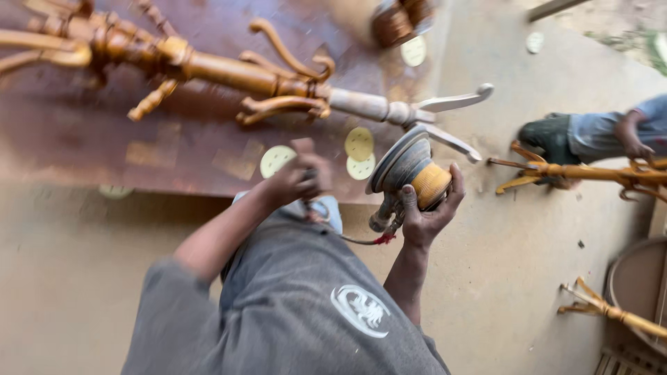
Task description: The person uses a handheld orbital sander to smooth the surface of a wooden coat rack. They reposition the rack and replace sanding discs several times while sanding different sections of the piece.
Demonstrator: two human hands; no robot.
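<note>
My right hand [425,212] grips an orbital sander [410,170] with a yellow-orange body and a grey round pad, tilted up off the floor. A thin cord with a red tie [381,239] trails from it toward my lap. My left hand [299,179] is curled into a fist around something small and dark, too blurred to make out. Just beyond both hands a turned wooden coat stand [229,73] lies on a dark reddish board [83,139]. Its near end [445,104] is bare pale wood with curved feet, close above the sander.
Pale round sanding discs [359,144] lie on the board and on the concrete floor [528,229]. At the right another person's hand [633,139] rests by a second wooden stand part [577,170]. More wooden pieces [604,309] and a round rim [636,278] sit at the lower right.
</note>
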